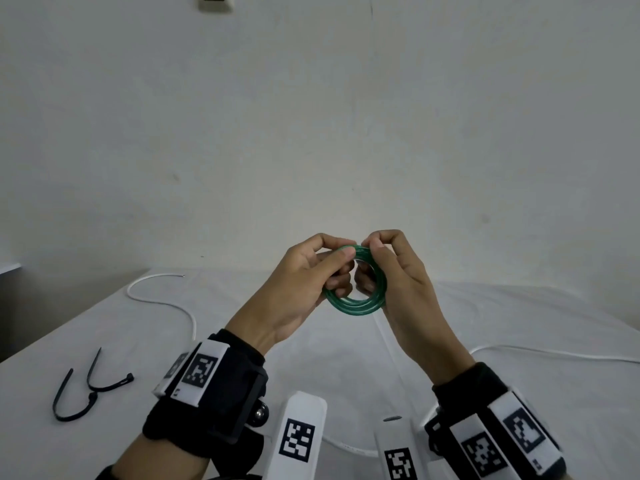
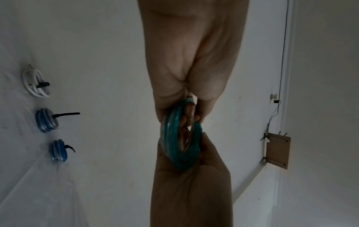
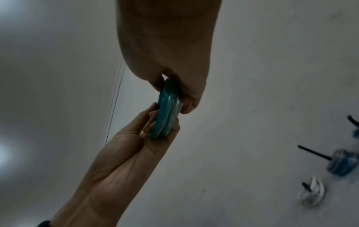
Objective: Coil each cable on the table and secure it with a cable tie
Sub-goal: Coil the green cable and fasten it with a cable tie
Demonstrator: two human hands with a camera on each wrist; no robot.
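Head view: I find the green cable coil [image 1: 355, 292] held above the table [image 1: 519, 341] between both hands, left hand [image 1: 304, 289] and right hand [image 1: 398, 282] each pinching its rim. The cable ties [image 1: 90, 386] lie well left, nearer my left hand.

Left wrist view: fingers curl through the ring.

Right wrist view: coil seen edge-on, untied.

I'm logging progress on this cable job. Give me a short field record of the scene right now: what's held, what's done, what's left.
held: green translucent cable coil, lifted above the table
left hand: grips the coil's left side
right hand: pinches the coil's top right
tie on held coil: none visible
finished coils: one white, two blue, each tied black
spare black cable ties: on the white table, left
uncoiled: loose white cable
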